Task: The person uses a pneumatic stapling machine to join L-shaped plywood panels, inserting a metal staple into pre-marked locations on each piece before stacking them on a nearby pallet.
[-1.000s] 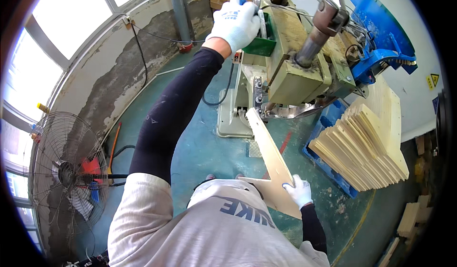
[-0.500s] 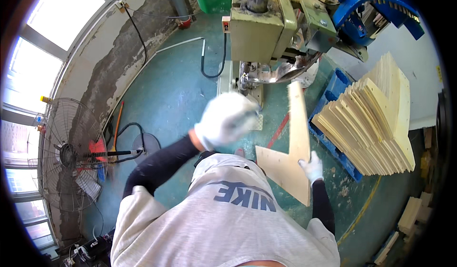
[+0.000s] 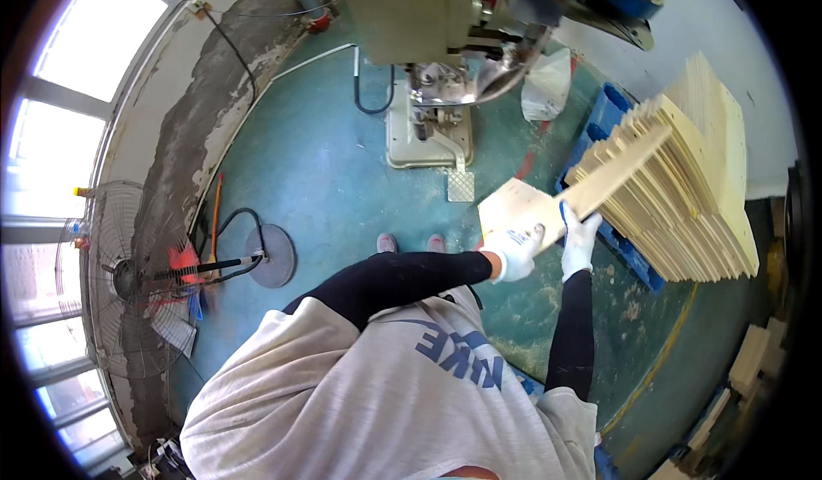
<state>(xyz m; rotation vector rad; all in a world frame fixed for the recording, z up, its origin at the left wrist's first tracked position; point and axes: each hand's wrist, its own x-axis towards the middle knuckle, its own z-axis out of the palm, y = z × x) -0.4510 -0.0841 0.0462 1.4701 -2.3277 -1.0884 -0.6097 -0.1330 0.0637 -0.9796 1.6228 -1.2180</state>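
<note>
An L-shaped plywood board [image 3: 518, 205] is held in front of me on the right, its long arm reaching over the near side of a stack of plywood boards [image 3: 659, 214]. My left hand [image 3: 514, 253], in a white glove, grips the board's near edge by the wide part. Close beside it, my right hand [image 3: 580, 242], gloved too, is closed on the near edge of the long arm, fingers partly hidden by the board. The stacked boards look alike in shape and lean on a blue pallet [image 3: 632, 262].
A pale green machine [image 3: 398, 17] with a foot pedal [image 3: 461, 186] stands ahead. To the left is a caged fan [image 3: 124, 279] with a round base [image 3: 272, 256] and cables near the wall. A white sack [image 3: 546, 86] sits by the machine; wood offcuts [image 3: 749, 358] lie at right.
My left hand has come across to the right and taken hold of the board. The board has turned, its long arm swinging rightward to the stack. My view has shifted and turned toward the stack.
</note>
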